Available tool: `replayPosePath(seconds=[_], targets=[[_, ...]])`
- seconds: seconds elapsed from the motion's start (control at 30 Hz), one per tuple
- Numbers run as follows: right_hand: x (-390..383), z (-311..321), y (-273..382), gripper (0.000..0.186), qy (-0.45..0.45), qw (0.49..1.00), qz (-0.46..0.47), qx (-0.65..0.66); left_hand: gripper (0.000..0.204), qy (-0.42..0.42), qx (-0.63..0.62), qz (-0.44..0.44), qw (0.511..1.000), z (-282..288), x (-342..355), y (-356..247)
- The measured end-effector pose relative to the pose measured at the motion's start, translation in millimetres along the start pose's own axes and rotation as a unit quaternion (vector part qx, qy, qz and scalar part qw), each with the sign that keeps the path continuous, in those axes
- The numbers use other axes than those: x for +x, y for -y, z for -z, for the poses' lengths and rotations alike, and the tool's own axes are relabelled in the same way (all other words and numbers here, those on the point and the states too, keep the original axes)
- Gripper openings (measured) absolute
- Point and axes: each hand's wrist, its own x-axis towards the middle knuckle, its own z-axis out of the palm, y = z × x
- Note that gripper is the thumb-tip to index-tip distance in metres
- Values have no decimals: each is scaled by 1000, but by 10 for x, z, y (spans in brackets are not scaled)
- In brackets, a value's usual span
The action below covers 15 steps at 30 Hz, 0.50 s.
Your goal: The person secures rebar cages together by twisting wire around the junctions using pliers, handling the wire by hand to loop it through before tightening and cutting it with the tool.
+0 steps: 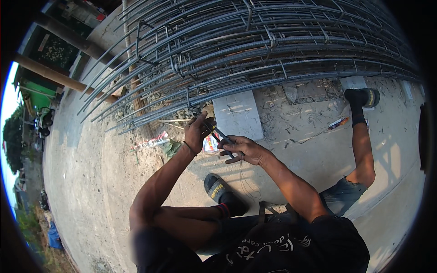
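Pincers (217, 133) with long dark handles are gripped in my right hand (244, 149), fingers wrapped about the handles. The tool's head points up and left, toward my left hand (196, 133). Bent fingers of that left hand close together right beside the head; what they pinch, if anything, is too small to name. Thin wires (244, 175) hang below my right hand, and I cannot tell what they are attached to. Just beyond both hands lie the ends of steel rebar cages (200, 88).
Stacked rebar cages fill the far side, their bar ends jutting left. A pale flat slab (239, 113) lies beneath their edge. Wire scraps (309, 123) litter the concrete. My sandalled feet (223, 191) rest on the ground, and wooden poles (66, 79) cross at far left.
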Motion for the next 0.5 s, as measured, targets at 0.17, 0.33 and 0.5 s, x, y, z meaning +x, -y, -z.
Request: replayPosePath(seconds=[0.17,0.33,0.5], targets=[[165,-208,-72,51,-66,997,-26,12,61,-37,89,-127,987,-10,88,131],[374,-133,-141,68,4,998,-61,7,58,-97,291,-219,926,33,148,175],[478,-153,-181,69,-6,999,-35,5,50,-143,443,-263,845,122,88,24]])
